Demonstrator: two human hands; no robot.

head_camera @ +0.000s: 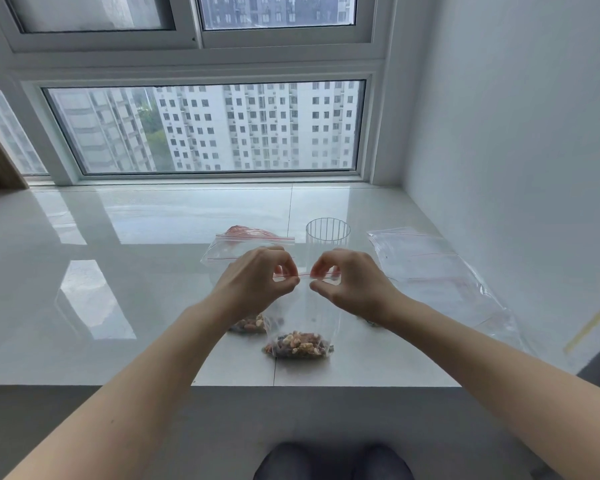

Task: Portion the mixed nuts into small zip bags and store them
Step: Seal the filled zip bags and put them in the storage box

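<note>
Head view: left hand (pixel 257 278) and right hand (pixel 347 282) both pinch the red zip strip of a small zip bag (pixel 309 306), held upright over the worktop (pixel 118 271); mixed nuts (pixel 297 344) fill its bottom. Behind it stands a clear cup (pixel 327 233); another nut-filled bag (pixel 248 323) lies just left.

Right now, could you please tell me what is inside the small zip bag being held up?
Mixed nuts sit heaped at the bottom of the small zip bag; above them it looks empty. The left hand and right hand cover parts of its red seal strip.
</note>
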